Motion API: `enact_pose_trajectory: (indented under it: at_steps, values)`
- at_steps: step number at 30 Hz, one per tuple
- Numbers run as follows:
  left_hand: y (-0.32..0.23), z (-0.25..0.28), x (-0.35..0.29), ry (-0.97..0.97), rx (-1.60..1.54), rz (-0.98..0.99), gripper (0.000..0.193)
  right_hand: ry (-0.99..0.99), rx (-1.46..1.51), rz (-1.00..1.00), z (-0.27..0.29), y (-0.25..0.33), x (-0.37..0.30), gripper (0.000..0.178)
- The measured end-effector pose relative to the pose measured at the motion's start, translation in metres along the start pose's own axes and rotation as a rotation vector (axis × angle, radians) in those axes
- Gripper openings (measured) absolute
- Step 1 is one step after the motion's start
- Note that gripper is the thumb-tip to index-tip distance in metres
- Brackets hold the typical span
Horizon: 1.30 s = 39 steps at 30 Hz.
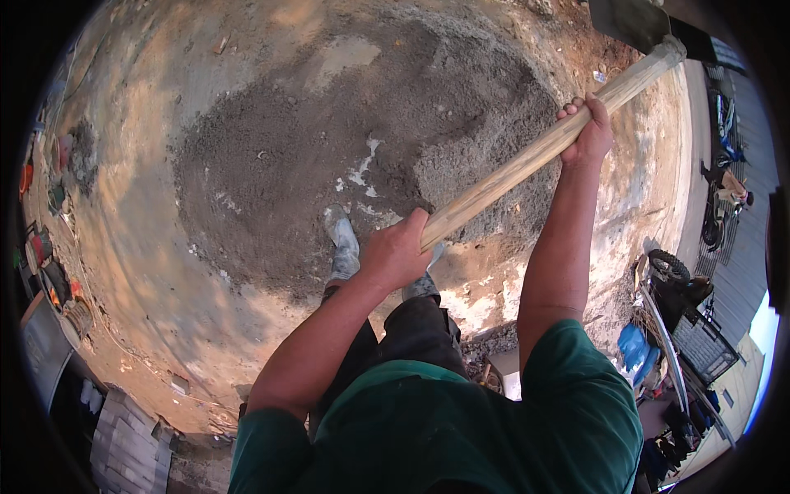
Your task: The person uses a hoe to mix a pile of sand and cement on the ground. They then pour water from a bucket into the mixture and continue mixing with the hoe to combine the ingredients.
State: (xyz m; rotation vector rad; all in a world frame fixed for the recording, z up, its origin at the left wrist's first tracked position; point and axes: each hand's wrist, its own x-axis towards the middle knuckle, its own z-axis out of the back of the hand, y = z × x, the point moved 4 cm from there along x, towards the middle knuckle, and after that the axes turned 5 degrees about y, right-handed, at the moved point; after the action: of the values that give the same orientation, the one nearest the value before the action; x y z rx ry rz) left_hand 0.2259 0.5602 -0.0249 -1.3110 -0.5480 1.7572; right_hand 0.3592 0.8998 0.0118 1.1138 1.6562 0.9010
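Note:
A hoe with a thick pale wooden handle [510,177] slants from the middle up to the far right. Its dark flat metal blade [629,23] is raised at the upper right edge, apart from the heap. My left hand [398,249] is closed round the handle's near end, in front of my body. Higher up the shaft, toward the blade, my right hand [589,132] grips with fingers wrapped round it. Beneath the handle spreads a grey, damp-looking heap of sand or mortar mix [271,156], thicker toward its right side.
My grey-smeared boots [341,235] stand at the heap's near edge. On the right are a black crate [704,352], a blue plastic bag [635,350], a tyre [668,265] and parked motorbikes [717,216]. Grey blocks [132,440] are stacked at the lower left; clutter lines the left edge.

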Motion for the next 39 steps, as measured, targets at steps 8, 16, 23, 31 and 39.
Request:
enact_pose_trajectory:
  at_steps: [8,16,23,31,39]
  values:
    - [0.085,0.08,-0.057,0.314,0.115,0.454,0.05,-0.341,-0.06,-0.718,0.001,-0.307,-0.072,0.018]
    - [0.059,0.165,-0.344,0.136,0.142,0.841,0.029,0.068,0.207,-1.237,-0.183,-0.352,-0.368,0.023]
    - [0.07,0.139,-0.392,-0.028,0.15,0.737,0.033,0.207,0.301,-1.125,-0.207,-0.267,-0.347,0.037]
    - [0.083,-0.011,0.022,0.086,-0.34,0.219,0.053,0.015,-0.375,-0.333,-0.066,-0.178,-0.017,0.034]
    - [0.098,-0.018,0.074,0.265,-0.588,0.459,0.051,-0.048,-0.701,-0.753,0.021,-0.319,0.033,0.051]
